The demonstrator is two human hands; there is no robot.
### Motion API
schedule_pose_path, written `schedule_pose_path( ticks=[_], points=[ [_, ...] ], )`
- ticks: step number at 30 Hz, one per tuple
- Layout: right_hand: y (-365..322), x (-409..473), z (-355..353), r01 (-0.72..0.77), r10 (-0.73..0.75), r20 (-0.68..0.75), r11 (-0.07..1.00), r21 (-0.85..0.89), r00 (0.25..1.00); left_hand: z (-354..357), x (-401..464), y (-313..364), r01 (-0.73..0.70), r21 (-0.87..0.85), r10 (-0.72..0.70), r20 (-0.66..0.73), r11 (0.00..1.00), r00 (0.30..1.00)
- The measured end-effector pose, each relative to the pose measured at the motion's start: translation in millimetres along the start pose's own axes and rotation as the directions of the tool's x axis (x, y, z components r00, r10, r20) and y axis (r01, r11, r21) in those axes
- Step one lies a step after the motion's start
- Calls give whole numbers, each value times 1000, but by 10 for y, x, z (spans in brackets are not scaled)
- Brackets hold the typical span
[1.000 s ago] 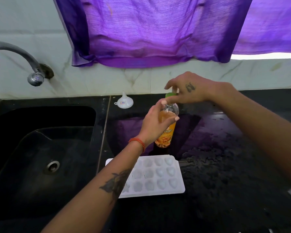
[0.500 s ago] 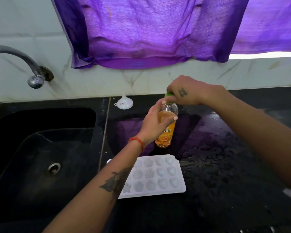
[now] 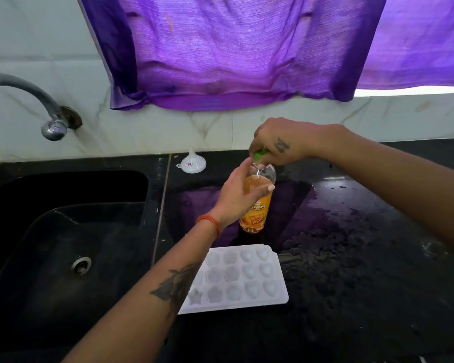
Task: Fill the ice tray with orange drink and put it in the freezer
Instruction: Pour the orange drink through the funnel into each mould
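Orange drink bottle (image 3: 256, 205): upright on the dark desk (image 3: 364, 258), just behind the ice tray, base on the surface. Mostly full; label facing the camera.

Left hand (image 3: 240, 195): wrapped round the bottle's upper body, fingers (image 3: 269, 188) curled across the shoulder. Judged purpose: bracing against the twist applied above.

Right hand (image 3: 278, 145): over the bottle top, fingers bunched down round the green cap (image 3: 260, 155), only a sliver of green showing beneath. Judged purpose: unscrewing. Cap on the neck; whether loosened, cannot tell.

Ice tray (image 3: 243, 277): white, flat on the desk close to the near edge, beside the sink and partly covered by the left forearm. Moulds shaped as stars, flowers and hearts; no orange liquid in any. Placed directly in front of the bottle, apparently for a short pour.

Funnel (image 3: 192, 163): small, white, mouth down, at the back of the desk against the wall, apart from both hands. Not in use.

Sink (image 3: 63, 231): dark, to the left of the tray, with drain visible. Tap (image 3: 37, 100) on the wall above.

Purple curtain (image 3: 233, 48): hanging over the wall behind, reflected in the desk.

Freezer: not in view.

Stage, as judged: opening of the bottle; pouring and freezing not yet done.
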State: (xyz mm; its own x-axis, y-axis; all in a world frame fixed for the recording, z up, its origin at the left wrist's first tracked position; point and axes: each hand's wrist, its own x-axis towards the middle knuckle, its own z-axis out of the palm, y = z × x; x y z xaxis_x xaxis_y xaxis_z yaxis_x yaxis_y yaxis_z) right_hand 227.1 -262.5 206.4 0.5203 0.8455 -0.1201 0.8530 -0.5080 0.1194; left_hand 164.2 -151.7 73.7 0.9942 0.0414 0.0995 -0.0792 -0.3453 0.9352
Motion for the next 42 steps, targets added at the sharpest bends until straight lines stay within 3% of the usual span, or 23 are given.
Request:
schedule_pose_path(
  ticks=[2, 9, 16, 20, 25, 29, 33, 36, 42],
  points=[
    [39, -18, -31, 35, -35, 11, 998, 43, 999, -12, 4, -1, -1, -6, 1, 12, 1000, 1000],
    [48, -15, 51, -83, 84, -13, 996, 42, 996, -17, 5, -13, -6, -16, 6, 21, 1000, 1000],
    [22, -69, -25, 11, -7, -49, 997, 71, 999, -29, -15, -38, -12, -45, 13, 23, 999, 1000],
    [34, -172, 3, 38, -12, -153, 986, 164, 988, -35, -10, -30, -20, -86, 22, 33, 996, 999],
    [290, -416, 37, -93, 259, -307, 881, 464, 916, -50, -14, -23, -32, -107, 38, 60, 994, 997],
    [330, -643, 789, -303, 551, -171, 663, 685, 817, -12, -72, -128, -13, -106, 15, 14, 994, 1000],
    [31, -703, 1731, -468, 668, 53, 460, 755, 742, 32, -191, -320, 88, -125, -90, -7, 988, 996],
    [-174, -701, 2143, -580, 727, 100, 449, 680, 679, 59, -270, -416, 131, -142, -131, 11, 981, 991],
    [-295, -752, 2322, -608, 673, 130, 546, 577, 728, 2, -428, -544, 186, -116, -184, 21, 976, 983]
  ],
)
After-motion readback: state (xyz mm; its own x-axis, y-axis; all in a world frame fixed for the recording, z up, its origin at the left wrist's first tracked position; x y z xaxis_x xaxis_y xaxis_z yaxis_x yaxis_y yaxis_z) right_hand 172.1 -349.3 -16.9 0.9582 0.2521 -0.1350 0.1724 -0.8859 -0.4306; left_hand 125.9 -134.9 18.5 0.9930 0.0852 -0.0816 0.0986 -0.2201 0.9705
